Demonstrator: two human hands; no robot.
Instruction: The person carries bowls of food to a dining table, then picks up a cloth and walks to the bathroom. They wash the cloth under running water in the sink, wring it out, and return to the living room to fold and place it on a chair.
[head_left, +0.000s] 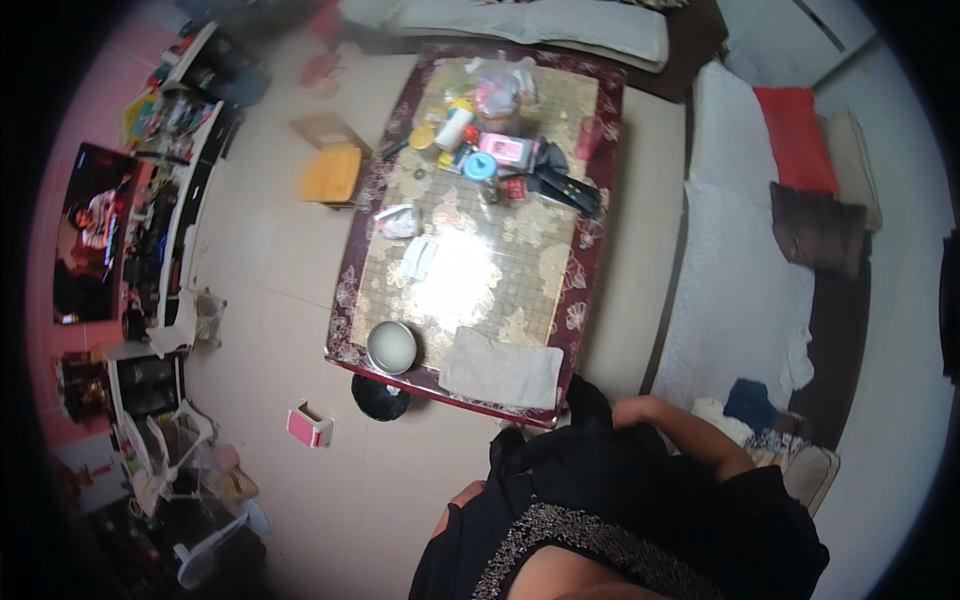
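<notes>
Step in hand, as I judge it: gathering the black cloth (575, 450) against my front, standing at the near corner of the low table (604, 200). The cloth is bunched at my waist, just short of that corner. My left hand (466, 496) lies at the cloth's left edge, its fingers tucked under the fabric. My right hand (625, 410) is buried in the folds at the end of the forearm. For neither hand can I tell whether the grip is closed on the cloth or merely resting on it. Any next move calls for first securing a firm hold with both hands, then lifting the cloth above the table rim. Edges: the near rim carries a folded grey towel (502, 368) and a round bowl (391, 347), both close to the drop. A black round bin (380, 397) sits on the floor, partly under that rim. Open room: bare floor lies to my left, broken only by a small pink box (309, 424). On my right, the white mattress (740, 290) runs beside the table, leaving a narrow strip of floor.
</notes>
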